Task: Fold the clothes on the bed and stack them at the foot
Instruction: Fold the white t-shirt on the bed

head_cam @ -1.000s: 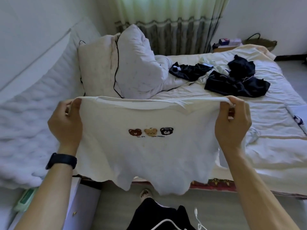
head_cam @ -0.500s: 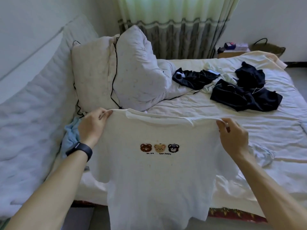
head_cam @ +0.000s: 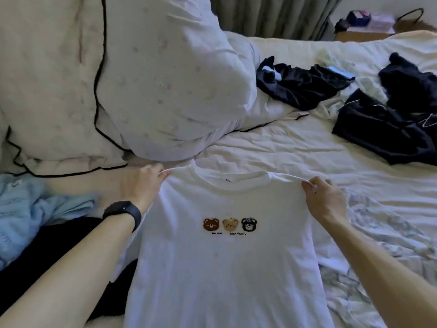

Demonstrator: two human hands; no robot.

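Two hands pinch the white T-shirt [head_cam: 224,268] at its shoulders. The left hand [head_cam: 142,185], with a black wristband [head_cam: 124,213], nips the shoulder seam on the person's left between thumb and curled fingers. The right hand [head_cam: 326,200] pinches the opposite shoulder the same way, and the neckline is pulled taut between the two grips.

The shirt lies front up on the bed sheet [head_cam: 295,157]. Its collar points toward a white pillow [head_cam: 170,79] and a cream pillow with black piping [head_cam: 47,79]. Its body runs from the grips back toward the person. Three bear faces [head_cam: 229,224] sit across the chest, between the forearms.

A light blue garment [head_cam: 30,214] and a black garment [head_cam: 47,252] lie beside the left forearm. Two dark heaps of clothing [head_cam: 300,88] [head_cam: 390,124] lie well apart from the shirt, farther up the bed on the right.
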